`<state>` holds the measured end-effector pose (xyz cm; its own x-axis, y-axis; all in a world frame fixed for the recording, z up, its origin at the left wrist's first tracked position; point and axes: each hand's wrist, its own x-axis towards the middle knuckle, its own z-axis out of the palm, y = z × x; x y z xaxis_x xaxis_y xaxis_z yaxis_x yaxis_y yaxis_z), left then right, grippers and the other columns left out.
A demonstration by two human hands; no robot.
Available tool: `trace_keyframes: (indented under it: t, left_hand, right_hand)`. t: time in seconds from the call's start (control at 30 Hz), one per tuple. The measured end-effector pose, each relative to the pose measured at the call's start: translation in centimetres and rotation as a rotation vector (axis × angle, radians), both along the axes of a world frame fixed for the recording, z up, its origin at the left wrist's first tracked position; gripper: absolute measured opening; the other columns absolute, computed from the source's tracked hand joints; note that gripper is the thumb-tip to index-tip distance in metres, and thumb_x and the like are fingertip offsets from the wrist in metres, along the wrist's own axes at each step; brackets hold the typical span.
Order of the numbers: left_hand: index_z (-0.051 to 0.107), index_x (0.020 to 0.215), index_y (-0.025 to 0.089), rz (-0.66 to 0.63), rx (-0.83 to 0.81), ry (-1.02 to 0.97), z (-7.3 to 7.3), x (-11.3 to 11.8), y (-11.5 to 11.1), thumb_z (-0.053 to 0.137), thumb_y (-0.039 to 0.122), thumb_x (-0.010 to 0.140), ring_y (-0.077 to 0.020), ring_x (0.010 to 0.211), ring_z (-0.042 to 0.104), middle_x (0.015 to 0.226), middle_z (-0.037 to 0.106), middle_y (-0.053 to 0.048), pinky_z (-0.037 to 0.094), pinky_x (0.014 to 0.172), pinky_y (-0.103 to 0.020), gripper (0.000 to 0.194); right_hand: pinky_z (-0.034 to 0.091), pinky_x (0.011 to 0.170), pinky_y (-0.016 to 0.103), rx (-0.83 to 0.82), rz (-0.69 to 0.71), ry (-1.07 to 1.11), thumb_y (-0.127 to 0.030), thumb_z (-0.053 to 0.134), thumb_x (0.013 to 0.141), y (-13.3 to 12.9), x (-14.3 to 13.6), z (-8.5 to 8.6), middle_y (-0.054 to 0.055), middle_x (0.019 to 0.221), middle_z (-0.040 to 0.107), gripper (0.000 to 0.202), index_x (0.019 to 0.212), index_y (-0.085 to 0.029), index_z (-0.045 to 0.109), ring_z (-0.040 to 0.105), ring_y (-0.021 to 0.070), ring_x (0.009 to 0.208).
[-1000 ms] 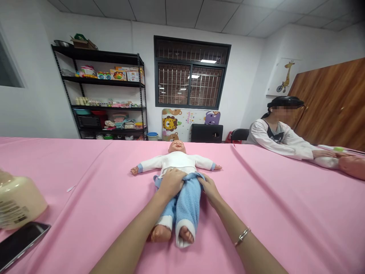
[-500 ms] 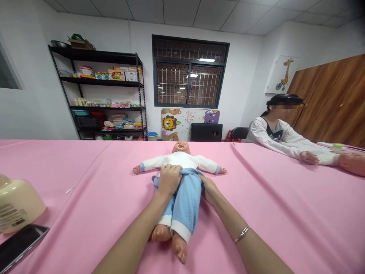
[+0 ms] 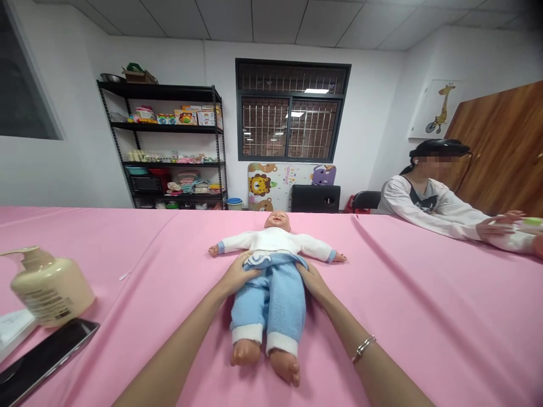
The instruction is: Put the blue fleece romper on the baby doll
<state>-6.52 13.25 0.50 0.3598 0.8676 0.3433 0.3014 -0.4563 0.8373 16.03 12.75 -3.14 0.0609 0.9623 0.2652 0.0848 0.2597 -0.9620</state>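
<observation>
Hands sit apart at the waist of the fluffy blue doll trousers (image 3: 271,299): left hand (image 3: 237,274) gripping at nine o'clock, right hand (image 3: 311,278) at three. Ease both sides evenly over the plastic baby doll (image 3: 275,237), mid-table.

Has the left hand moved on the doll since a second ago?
Yes. The left hand has slid off the top of the blue trousers to the doll's side at the waistband.
</observation>
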Motion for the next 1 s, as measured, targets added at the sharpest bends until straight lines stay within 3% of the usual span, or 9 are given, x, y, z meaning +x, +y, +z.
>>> trace_keyframes:
  t: [0.13, 0.27, 0.4, 0.47, 0.57, 0.67, 0.77, 0.9, 1.0]
  left_hand:
    - [0.060, 0.102, 0.014, -0.040, -0.030, 0.059, 1.1, 0.9, -1.2, 0.052, 0.036, 0.078, -0.0237, 0.099, 0.055, 0.106, 0.063, -0.006, 0.042, 0.089, -0.037, 0.033]
    - [0.062, 0.101, 0.016, -0.116, -0.030, 0.101, 2.1, 1.1, -1.8, 0.053, 0.039, 0.078, -0.0242, 0.101, 0.054, 0.107, 0.063, -0.005, 0.039, 0.092, -0.037, 0.033]
    - [0.057, 0.104, 0.015, -0.104, -0.205, 0.095, 2.5, -1.2, -1.6, 0.059, 0.045, 0.072, -0.0240, 0.101, 0.054, 0.108, 0.060, -0.008, 0.042, 0.087, -0.035, 0.044]
    - [0.050, 0.114, 0.017, -0.134, -0.325, 0.002, 2.4, -2.5, -1.4, 0.063, 0.038, 0.068, -0.0222, 0.103, 0.053, 0.114, 0.057, -0.007, 0.042, 0.086, -0.032, 0.052]
    - [0.044, 0.119, 0.020, -0.208, -0.418, -0.159, 2.1, -3.4, -1.2, 0.063, 0.025, 0.063, -0.0190, 0.098, 0.055, 0.111, 0.057, -0.006, 0.043, 0.083, -0.030, 0.059]
    - [0.045, 0.114, 0.017, -0.112, -0.304, -0.261, 2.0, -2.4, -1.2, 0.062, 0.023, 0.063, -0.0185, 0.096, 0.056, 0.106, 0.059, -0.006, 0.043, 0.083, -0.030, 0.054]
    - [0.048, 0.107, 0.015, 0.000, -0.121, -0.255, 1.9, -0.5, -1.3, 0.061, 0.026, 0.064, -0.0195, 0.095, 0.055, 0.102, 0.059, -0.006, 0.043, 0.082, -0.030, 0.046]
    - [0.053, 0.093, 0.016, 0.118, 0.130, -0.056, 1.6, 0.6, -1.3, 0.057, 0.028, 0.069, -0.0173, 0.087, 0.054, 0.091, 0.059, -0.002, 0.041, 0.079, -0.028, 0.027]
    - [0.052, 0.072, 0.016, 0.186, 0.053, 0.195, 1.3, -0.4, -0.9, 0.056, 0.042, 0.071, -0.0156, 0.068, 0.049, 0.070, 0.053, 0.001, 0.037, 0.061, -0.025, 0.027]
  right_hand:
    - [0.042, 0.083, 0.037, -0.100, 0.103, -0.112, -0.052, 0.051, 0.074, -0.8, -0.3, 0.9, 0.006, 0.095, 0.066, 0.043, 0.094, -0.015, 0.065, 0.056, 0.0240, 0.092]
    - [0.043, 0.072, 0.033, -0.109, 0.122, -0.131, -0.043, 0.061, 0.067, -1.0, 0.5, 1.6, 0.004, 0.075, 0.066, 0.031, 0.073, -0.014, 0.067, 0.057, 0.0217, 0.077]
    - [0.044, 0.075, 0.032, -0.169, 0.010, 0.104, -0.035, 0.062, 0.063, -0.4, 1.6, 1.2, 0.005, 0.087, 0.068, 0.028, 0.083, -0.016, 0.068, 0.057, 0.0221, 0.086]
    - [0.044, 0.077, 0.032, -0.210, -0.042, 0.184, -0.033, 0.063, 0.060, -0.2, 1.9, 0.8, 0.006, 0.091, 0.068, 0.030, 0.085, -0.016, 0.067, 0.058, 0.0224, 0.088]
    - [0.043, 0.079, 0.034, -0.164, -0.106, 0.130, -0.030, 0.063, 0.058, -0.2, 1.4, 0.7, 0.006, 0.085, 0.067, 0.027, 0.081, -0.015, 0.065, 0.058, 0.0222, 0.084]
    - [0.041, 0.087, 0.035, 0.016, -0.135, 0.017, -0.034, 0.063, 0.062, -1.0, 0.0, 1.7, 0.008, 0.094, 0.065, 0.032, 0.087, -0.014, 0.063, 0.056, 0.0222, 0.092]
    - [0.039, 0.088, 0.033, 0.120, -0.031, -0.118, -0.039, 0.064, 0.064, -2.3, -1.4, 3.0, 0.007, 0.105, 0.061, 0.043, 0.099, -0.016, 0.060, 0.053, 0.0221, 0.099]
    - [0.041, 0.070, 0.029, 0.103, 0.129, -0.281, -0.034, 0.062, 0.064, -2.7, -1.6, 3.6, 0.002, 0.074, 0.062, 0.022, 0.075, -0.015, 0.061, 0.054, 0.0184, 0.073]
    - [0.038, 0.066, 0.027, 0.102, -0.044, -0.167, -0.028, 0.058, 0.062, -1.6, -0.6, 2.7, -0.001, 0.063, 0.056, 0.013, 0.063, -0.015, 0.055, 0.050, 0.0155, 0.066]
